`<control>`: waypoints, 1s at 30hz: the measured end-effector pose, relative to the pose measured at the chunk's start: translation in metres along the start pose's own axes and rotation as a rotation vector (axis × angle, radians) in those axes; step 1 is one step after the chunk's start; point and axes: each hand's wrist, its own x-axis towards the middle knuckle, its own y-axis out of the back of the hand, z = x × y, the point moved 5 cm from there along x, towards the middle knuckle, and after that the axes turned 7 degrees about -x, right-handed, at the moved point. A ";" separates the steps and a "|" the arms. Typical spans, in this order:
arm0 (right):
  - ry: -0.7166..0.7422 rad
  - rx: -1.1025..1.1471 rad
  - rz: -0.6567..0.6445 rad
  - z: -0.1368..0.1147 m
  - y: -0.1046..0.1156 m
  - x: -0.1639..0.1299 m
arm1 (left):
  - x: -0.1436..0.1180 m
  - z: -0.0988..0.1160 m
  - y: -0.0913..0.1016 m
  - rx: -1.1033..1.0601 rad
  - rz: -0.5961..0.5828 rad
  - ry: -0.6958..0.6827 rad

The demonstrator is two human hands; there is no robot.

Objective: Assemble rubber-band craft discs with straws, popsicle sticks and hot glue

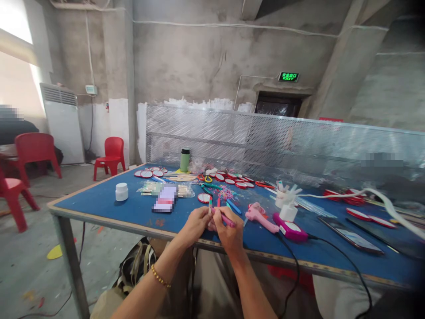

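Note:
My left hand (195,225) is closed around a small white stick with a green and red end (210,204), held upright above the table's front edge. Close against it, my right hand (232,235) grips a pink pen (227,219), its front end near the stick. Just beyond the hands lie a blue pen (234,206), a round red-rimmed white disc (203,198) and a tangle of thin coloured bands (226,193). To the right of my right hand lies a pink glue gun (261,217). My fingers partly hide both held things.
On the blue table (133,219) stand a white jar (121,192), a green bottle (185,161) and a white cup of sticks (282,197). A purple device (290,228) with a black cable and a phone (352,235) lie right. A perforated metal screen (215,137) borders the back.

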 end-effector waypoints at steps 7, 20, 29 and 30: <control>0.019 0.002 0.014 0.000 0.000 0.000 | 0.001 -0.003 0.000 -0.002 -0.006 -0.006; 0.019 0.023 0.033 0.000 0.001 -0.001 | -0.001 0.002 -0.002 -0.023 -0.027 0.007; 0.029 0.026 0.033 -0.002 0.002 0.001 | -0.001 0.001 0.001 0.051 -0.003 -0.019; 0.026 0.025 0.033 -0.002 0.002 0.001 | -0.001 0.002 0.001 0.048 -0.003 -0.015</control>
